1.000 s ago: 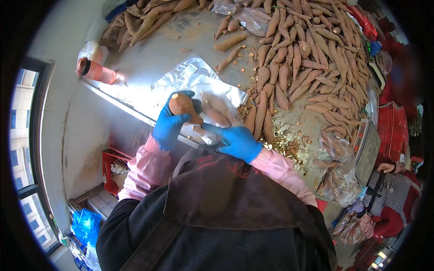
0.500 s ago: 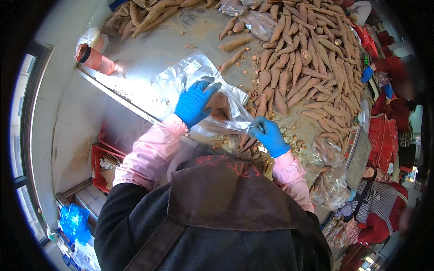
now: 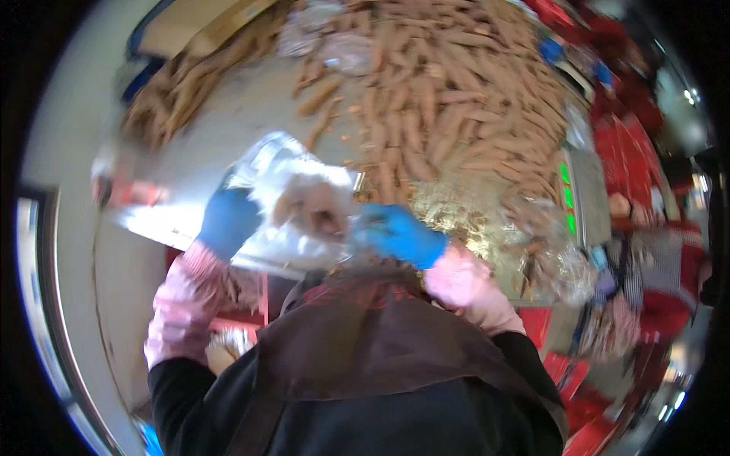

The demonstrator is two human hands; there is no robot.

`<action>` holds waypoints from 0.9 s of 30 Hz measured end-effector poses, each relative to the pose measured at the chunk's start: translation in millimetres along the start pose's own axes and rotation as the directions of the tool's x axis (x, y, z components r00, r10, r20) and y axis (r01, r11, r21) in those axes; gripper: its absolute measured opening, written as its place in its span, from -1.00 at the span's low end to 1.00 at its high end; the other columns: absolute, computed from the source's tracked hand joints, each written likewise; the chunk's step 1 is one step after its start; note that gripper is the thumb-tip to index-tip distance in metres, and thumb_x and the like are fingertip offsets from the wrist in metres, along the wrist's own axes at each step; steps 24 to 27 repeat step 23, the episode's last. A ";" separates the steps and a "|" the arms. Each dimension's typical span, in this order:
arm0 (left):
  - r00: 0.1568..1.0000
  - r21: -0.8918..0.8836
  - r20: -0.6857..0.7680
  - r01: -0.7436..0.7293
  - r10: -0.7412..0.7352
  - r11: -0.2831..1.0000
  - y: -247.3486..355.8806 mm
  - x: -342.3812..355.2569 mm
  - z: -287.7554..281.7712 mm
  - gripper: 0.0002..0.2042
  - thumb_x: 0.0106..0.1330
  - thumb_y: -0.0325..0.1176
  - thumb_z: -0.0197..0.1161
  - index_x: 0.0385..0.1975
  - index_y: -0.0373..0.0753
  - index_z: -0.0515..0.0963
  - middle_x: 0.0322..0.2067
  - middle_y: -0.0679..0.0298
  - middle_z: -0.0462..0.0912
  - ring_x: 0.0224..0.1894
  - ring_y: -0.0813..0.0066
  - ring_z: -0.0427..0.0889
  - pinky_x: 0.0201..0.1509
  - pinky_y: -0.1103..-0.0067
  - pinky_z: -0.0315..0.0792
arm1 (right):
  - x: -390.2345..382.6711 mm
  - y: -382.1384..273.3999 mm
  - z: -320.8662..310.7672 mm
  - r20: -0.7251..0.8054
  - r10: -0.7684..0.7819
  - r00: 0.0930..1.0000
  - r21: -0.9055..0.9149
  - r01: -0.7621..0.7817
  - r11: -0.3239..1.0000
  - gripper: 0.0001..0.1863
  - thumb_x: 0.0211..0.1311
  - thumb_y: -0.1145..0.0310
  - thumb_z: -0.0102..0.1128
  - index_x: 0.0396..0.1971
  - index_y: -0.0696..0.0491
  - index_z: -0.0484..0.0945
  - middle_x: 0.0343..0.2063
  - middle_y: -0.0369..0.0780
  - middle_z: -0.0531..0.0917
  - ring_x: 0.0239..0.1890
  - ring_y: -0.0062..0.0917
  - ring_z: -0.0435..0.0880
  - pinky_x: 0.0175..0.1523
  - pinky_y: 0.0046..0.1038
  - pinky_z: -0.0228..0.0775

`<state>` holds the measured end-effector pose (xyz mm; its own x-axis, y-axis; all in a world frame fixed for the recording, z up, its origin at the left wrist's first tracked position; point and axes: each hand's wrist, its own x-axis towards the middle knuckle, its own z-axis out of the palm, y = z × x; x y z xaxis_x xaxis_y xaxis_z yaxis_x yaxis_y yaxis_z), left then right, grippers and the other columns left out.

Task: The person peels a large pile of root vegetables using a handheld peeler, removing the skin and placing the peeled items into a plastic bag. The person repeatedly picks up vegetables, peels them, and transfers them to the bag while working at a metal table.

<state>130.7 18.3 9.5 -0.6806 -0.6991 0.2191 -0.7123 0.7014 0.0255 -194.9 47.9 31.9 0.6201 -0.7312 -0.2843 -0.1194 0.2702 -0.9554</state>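
The picture is blurred by motion. My left hand [image 3: 228, 220], in a blue glove, grips the left side of a clear plastic bag [image 3: 293, 209] at the near edge of the table. My right hand [image 3: 399, 234], also blue-gloved, holds the bag's right side. Inside the bag a brown sweet potato [image 3: 315, 209] shows through the plastic. Pink sleeve covers run down both forearms, and a dark apron fills the lower part of the view.
A large heap of sweet potatoes [image 3: 456, 99] covers the far and right part of the table [image 3: 228, 129]. A smaller pile lies at the far left [image 3: 175, 99]. More plastic bags [image 3: 563, 258] lie at the right. A person in red [image 3: 631, 159] stands at the right.
The sweet potato that my left hand held above the bag is now inside it. Both hands have closed in on the bag's two sides, and the view has swung and blurred.
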 end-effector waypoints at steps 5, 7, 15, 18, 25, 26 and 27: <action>0.998 -0.097 -0.036 -0.054 0.051 0.994 24.2 34.9 -5.5 -0.78 -0.03 -0.42 0.19 -0.80 -0.18 0.31 -0.75 0.24 0.32 -0.55 0.28 0.40 0.22 0.25 0.16 | -4.9 -14.3 -22.1 -0.355 -0.389 0.850 -0.106 0.376 0.920 -0.85 0.09 0.40 0.06 -0.37 0.16 0.44 -0.58 -0.30 0.49 -0.51 -0.69 0.41 -0.38 -0.59 0.31; 0.994 -0.312 -0.097 -0.085 0.057 0.946 47.1 52.2 -22.1 -0.84 -0.10 -0.50 0.26 -0.68 -0.18 0.37 -0.65 0.28 0.39 -0.50 0.31 0.44 0.14 0.23 0.27 | -23.9 -30.0 -38.4 -0.484 -0.353 0.801 0.132 0.466 0.875 -0.88 0.05 0.41 0.06 -0.43 0.14 0.44 -0.58 -0.30 0.50 -0.56 -0.68 0.40 -0.44 -0.62 0.27; 0.952 -0.654 -0.059 -0.265 0.302 0.709 140.6 110.2 -33.3 -0.62 -0.05 -0.44 0.25 -0.13 -0.18 0.51 -0.08 0.15 0.49 0.02 0.18 0.42 0.15 0.22 0.21 | -124.9 -46.5 -143.8 -0.775 -0.536 0.334 -0.261 0.603 0.753 -0.94 0.02 0.39 0.05 -0.50 0.04 0.42 -0.57 -0.34 0.44 -0.53 -0.64 0.38 -0.46 -0.61 0.20; 0.974 -0.719 -0.120 -0.219 0.191 0.660 137.2 102.6 -1.6 -0.70 0.01 -0.50 0.23 -0.19 -0.22 0.52 -0.15 0.17 0.54 -0.07 0.21 0.49 0.01 0.40 0.35 | -175.7 -24.3 -192.4 -0.792 -0.575 0.207 -0.370 0.586 0.721 -0.83 0.09 0.30 0.14 -0.37 0.05 0.44 -0.58 -0.36 0.42 -0.51 -0.62 0.41 -0.45 -0.63 0.23; 0.971 -0.774 0.058 0.190 -0.231 0.603 95.9 50.8 69.7 -0.83 0.09 -0.41 0.19 -0.30 -0.18 0.56 -0.32 0.20 0.59 -0.25 0.30 0.56 -0.15 0.43 0.42 | -225.5 32.0 -266.5 -0.875 -0.482 0.054 -0.456 0.242 0.856 -0.88 0.15 0.46 -0.05 -0.36 0.08 0.48 -0.62 -0.23 0.57 -0.79 -0.72 0.36 -0.76 -0.73 0.05; 0.971 -0.774 0.058 0.190 -0.231 0.603 95.9 50.8 69.7 -0.83 0.09 -0.41 0.19 -0.30 -0.18 0.56 -0.32 0.20 0.59 -0.25 0.30 0.56 -0.15 0.43 0.42 | -225.5 32.0 -266.5 -0.875 -0.482 0.054 -0.456 0.242 0.856 -0.88 0.15 0.46 -0.05 -0.36 0.08 0.48 -0.62 -0.23 0.57 -0.79 -0.72 0.36 -0.76 -0.73 0.05; 0.971 -0.774 0.058 0.190 -0.231 0.603 95.9 50.8 69.7 -0.83 0.09 -0.41 0.19 -0.30 -0.18 0.56 -0.32 0.20 0.59 -0.25 0.30 0.56 -0.15 0.43 0.42 | -225.5 32.0 -266.5 -0.875 -0.482 0.054 -0.456 0.242 0.856 -0.88 0.15 0.46 -0.05 -0.36 0.08 0.48 -0.62 -0.23 0.57 -0.79 -0.72 0.36 -0.76 -0.73 0.05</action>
